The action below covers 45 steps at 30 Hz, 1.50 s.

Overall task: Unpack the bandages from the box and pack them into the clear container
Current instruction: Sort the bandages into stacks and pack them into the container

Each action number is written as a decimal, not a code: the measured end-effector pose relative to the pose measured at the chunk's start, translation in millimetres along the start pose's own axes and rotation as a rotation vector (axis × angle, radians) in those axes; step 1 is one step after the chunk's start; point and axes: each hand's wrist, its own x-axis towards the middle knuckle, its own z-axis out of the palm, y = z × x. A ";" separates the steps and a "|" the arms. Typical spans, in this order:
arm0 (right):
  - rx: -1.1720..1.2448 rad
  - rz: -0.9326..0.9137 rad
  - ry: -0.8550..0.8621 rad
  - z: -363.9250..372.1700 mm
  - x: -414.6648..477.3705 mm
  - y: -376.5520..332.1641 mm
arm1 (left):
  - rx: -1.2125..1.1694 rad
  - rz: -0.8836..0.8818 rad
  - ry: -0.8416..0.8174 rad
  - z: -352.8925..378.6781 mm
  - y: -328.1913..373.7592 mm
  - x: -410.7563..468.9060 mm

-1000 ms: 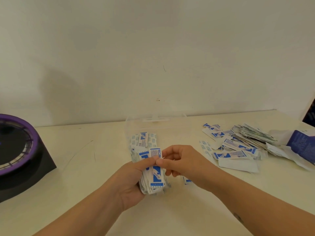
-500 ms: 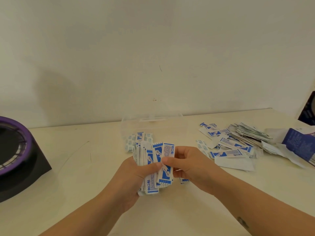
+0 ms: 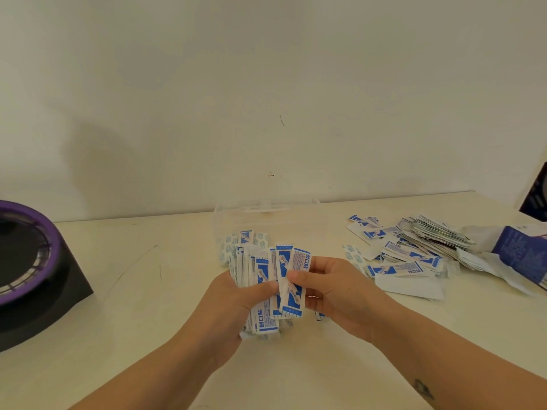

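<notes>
Since the head view is the only one, it carries the whole relation. The left hand [image 3: 236, 301] is curled round a thick sheaf of blue-and-white paper-wrapped bandages [image 3: 260, 272], its thumb laid across the front. The right hand [image 3: 336, 294] pinches the frontmost wrappers between thumb and fingers. The sheaf stands roughly upright, its long axis pointing away from the person. The clear rectangular plastic container [image 3: 307, 220] lies straight ahead, just beyond the sheaf's top edge, with a few flat bandage packets [image 3: 245, 237] already on its floor. Both hands are about equally near it, and the left bears the bulk, so a short forward reach looks enough. A loose heap of unpacked bandages [image 3: 414, 250] and the blue cardboard box [image 3: 521, 255] lie well apart, to the right.
</notes>
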 end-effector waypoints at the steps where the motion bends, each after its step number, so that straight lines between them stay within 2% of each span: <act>1: -0.008 -0.002 -0.004 1.0 0.1 0.4 | 0.001 0.000 0.003 -0.4 0.0 0.2; 7: -0.040 -0.018 0.018 4.8 1.3 2.3 | -0.070 -0.056 -0.040 -3.3 2.4 0.9; 10: -0.057 -0.021 0.048 5.9 1.7 2.8 | -0.210 -0.158 -0.091 -4.8 5.5 1.7; 13: -0.041 -0.015 0.082 4.5 1.4 0.7 | -0.352 -0.231 -0.075 -6.3 7.8 3.9; 17: 0.005 0.007 0.071 3.8 -1.4 -1.5 | -0.234 -0.163 -0.019 -10.7 3.4 7.6; 25: 0.040 0.001 0.026 16.7 -3.8 5.5 | -0.087 -0.066 -0.046 -7.1 -2.0 4.1; 37: 0.140 0.007 0.046 18.8 1.7 4.9 | -0.095 -0.055 -0.005 -8.9 -4.1 7.1; 41: 0.035 -0.040 0.087 18.3 0.9 5.3 | -0.161 -0.047 0.010 -7.3 -3.1 8.1; 45: -0.169 -0.092 0.237 2.7 5.2 -6.1 | -0.330 -0.118 0.027 -7.8 1.6 8.5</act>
